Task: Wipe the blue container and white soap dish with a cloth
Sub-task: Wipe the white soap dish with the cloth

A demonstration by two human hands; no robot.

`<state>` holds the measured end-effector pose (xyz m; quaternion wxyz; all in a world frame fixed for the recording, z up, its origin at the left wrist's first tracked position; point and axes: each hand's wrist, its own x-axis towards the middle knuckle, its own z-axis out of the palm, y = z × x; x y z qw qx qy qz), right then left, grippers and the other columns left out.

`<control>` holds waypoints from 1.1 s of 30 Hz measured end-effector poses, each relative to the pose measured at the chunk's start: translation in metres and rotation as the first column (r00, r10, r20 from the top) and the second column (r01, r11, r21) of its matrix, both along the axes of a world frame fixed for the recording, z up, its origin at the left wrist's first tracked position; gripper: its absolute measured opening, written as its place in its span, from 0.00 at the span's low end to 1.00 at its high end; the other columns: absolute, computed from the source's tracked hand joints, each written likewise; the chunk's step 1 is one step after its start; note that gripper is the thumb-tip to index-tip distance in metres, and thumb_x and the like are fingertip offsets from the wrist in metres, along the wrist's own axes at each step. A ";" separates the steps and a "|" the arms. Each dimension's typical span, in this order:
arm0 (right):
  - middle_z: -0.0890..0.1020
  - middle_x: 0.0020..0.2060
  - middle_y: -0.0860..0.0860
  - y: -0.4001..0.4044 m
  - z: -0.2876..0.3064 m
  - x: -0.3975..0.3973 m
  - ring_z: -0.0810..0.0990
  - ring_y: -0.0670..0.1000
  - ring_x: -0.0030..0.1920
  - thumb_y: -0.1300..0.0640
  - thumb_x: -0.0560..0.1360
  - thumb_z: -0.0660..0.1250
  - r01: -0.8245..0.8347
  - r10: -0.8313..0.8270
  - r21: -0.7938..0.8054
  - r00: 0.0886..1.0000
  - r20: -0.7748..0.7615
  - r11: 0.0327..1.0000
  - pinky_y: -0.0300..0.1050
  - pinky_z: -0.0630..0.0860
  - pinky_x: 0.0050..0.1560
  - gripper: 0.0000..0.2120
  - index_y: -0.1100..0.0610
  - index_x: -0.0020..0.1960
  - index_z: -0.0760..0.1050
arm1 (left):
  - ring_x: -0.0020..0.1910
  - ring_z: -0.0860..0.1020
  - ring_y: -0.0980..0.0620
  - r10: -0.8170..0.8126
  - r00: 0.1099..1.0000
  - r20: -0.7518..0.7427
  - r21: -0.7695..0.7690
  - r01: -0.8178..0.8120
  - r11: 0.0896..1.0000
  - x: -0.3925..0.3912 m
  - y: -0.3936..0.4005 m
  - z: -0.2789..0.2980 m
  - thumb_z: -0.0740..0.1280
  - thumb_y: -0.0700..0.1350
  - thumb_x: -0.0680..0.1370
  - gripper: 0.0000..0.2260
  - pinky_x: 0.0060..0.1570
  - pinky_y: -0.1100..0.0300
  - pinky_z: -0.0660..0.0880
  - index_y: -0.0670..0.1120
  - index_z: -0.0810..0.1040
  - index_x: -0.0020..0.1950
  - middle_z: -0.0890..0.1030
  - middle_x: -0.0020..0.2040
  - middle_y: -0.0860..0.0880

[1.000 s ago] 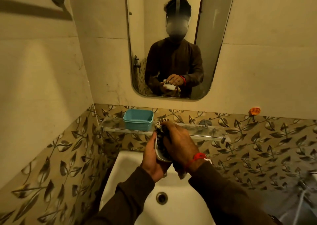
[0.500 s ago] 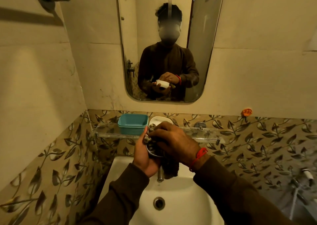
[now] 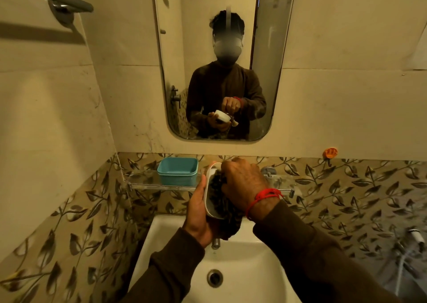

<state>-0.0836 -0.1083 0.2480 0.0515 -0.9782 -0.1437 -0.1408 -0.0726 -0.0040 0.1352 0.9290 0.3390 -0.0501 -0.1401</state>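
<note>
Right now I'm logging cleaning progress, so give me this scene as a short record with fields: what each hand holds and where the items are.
left hand: holds the white soap dish tilted, above the sink
right hand: presses the dark cloth into the dish
blue container: upright on the glass shelf, untouched by either hand
cloth end: hangs below the dish, near the tap

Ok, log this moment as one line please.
step: wiping soap dish | left hand: holds dish over sink | right hand: presses cloth inside | blue container: on shelf
</note>
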 end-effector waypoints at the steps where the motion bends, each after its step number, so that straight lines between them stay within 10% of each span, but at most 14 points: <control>1: 0.77 0.55 0.58 -0.001 0.000 0.000 0.77 0.61 0.54 0.59 0.75 0.62 -0.006 0.006 0.016 1.000 -0.020 1.000 0.56 0.74 0.54 0.12 0.58 0.58 0.74 | 0.64 0.81 0.38 0.008 1.000 -0.009 -0.007 -0.008 1.000 -0.002 -0.002 -0.001 0.56 0.63 0.83 0.26 0.54 0.44 0.82 0.49 0.76 0.74 0.81 0.67 0.37; 14: 0.83 0.52 0.55 -0.010 -0.011 0.000 0.78 0.54 0.53 0.63 0.74 0.67 -0.332 0.283 0.364 0.942 0.182 0.870 0.38 0.72 0.55 0.12 0.56 0.57 0.77 | 0.66 0.80 0.40 0.027 0.999 0.017 0.046 -0.028 0.999 0.003 0.005 0.008 0.56 0.62 0.83 0.26 0.60 0.45 0.79 0.47 0.80 0.70 0.81 0.68 0.39; 25: 0.82 0.53 0.54 -0.014 -0.009 -0.009 0.78 0.53 0.54 0.62 0.74 0.68 -0.532 0.536 0.162 0.844 0.019 0.831 0.41 0.70 0.55 0.13 0.54 0.58 0.78 | 0.64 0.81 0.38 -0.036 0.999 -0.001 0.048 0.036 0.998 0.001 0.018 0.015 0.56 0.64 0.83 0.29 0.57 0.44 0.82 0.44 0.81 0.69 0.81 0.66 0.35; 33: 0.79 0.45 0.61 -0.015 -0.001 0.004 0.78 0.63 0.46 0.65 0.68 0.71 -0.345 0.305 0.050 0.881 0.363 0.937 0.56 0.78 0.42 0.12 0.65 0.50 0.78 | 0.67 0.78 0.39 -0.018 1.000 0.008 0.084 0.017 0.996 0.000 0.006 0.020 0.54 0.62 0.84 0.25 0.66 0.43 0.75 0.49 0.79 0.71 0.80 0.69 0.38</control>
